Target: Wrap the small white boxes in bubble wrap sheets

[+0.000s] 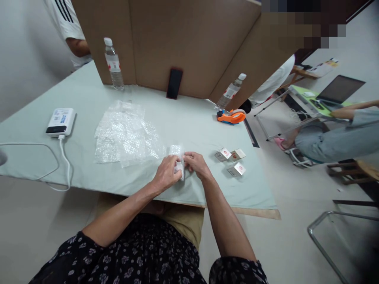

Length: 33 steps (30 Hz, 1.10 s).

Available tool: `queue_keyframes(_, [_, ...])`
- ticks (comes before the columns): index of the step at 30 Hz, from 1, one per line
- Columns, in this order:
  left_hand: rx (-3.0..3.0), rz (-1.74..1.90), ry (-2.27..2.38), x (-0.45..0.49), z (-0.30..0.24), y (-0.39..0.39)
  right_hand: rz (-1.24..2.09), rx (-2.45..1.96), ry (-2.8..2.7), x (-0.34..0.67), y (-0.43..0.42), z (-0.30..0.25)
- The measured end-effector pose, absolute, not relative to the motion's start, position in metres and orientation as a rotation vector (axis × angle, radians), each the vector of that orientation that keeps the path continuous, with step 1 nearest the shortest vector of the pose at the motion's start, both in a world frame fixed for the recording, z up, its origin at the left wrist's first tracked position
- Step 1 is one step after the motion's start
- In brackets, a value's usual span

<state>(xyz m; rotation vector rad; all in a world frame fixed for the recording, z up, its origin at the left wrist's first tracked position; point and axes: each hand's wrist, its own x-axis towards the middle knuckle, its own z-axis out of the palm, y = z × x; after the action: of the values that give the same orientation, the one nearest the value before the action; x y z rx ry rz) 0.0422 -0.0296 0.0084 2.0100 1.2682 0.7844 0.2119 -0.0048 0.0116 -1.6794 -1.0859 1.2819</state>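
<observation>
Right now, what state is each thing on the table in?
wrapped bundle: gripped by left hand and right hand
bubble wrap sheets: loose, lying flat
small boxes: three, closed, unwrapped
tape dispenser: lying untouched
water bottles: upright, capped
phone: leaning on cardboard, screen dark
power bank: cable plugged in

Left hand (166,172) and right hand (196,163) meet — fingers pinched.
</observation>
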Motion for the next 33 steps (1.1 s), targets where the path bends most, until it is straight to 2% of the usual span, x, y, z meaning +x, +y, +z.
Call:
queue_keyframes(10, [2.099, 0.441, 1.287, 0.046, 0.025, -0.016, 1.291, -1.697, -1.208, 0.215, 0.0, 0.011])
queue_keyframes(16, [2.13, 0.556, 1.198, 0.041, 0.026, -0.02, 1.241, -1.721, -1.329, 0.207, 0.021, 0.001])
queue_keyframes(22, [2.215, 0.43, 1.18, 0.037, 0.028, -0.017, 1.061, -1.679, -1.348, 0.207, 0.031, -0.012])
queue_keyframes(26, [2.218, 0.477, 1.232, 0.038, 0.024, -0.019, 0.985, -1.624, -1.312, 0.205, 0.024, -0.011])
queue_keyframes(33, [2.199, 0.567, 1.257, 0.034, 0.02, -0.021, 1.111, -1.394, -1.204, 0.194, 0.002, 0.004])
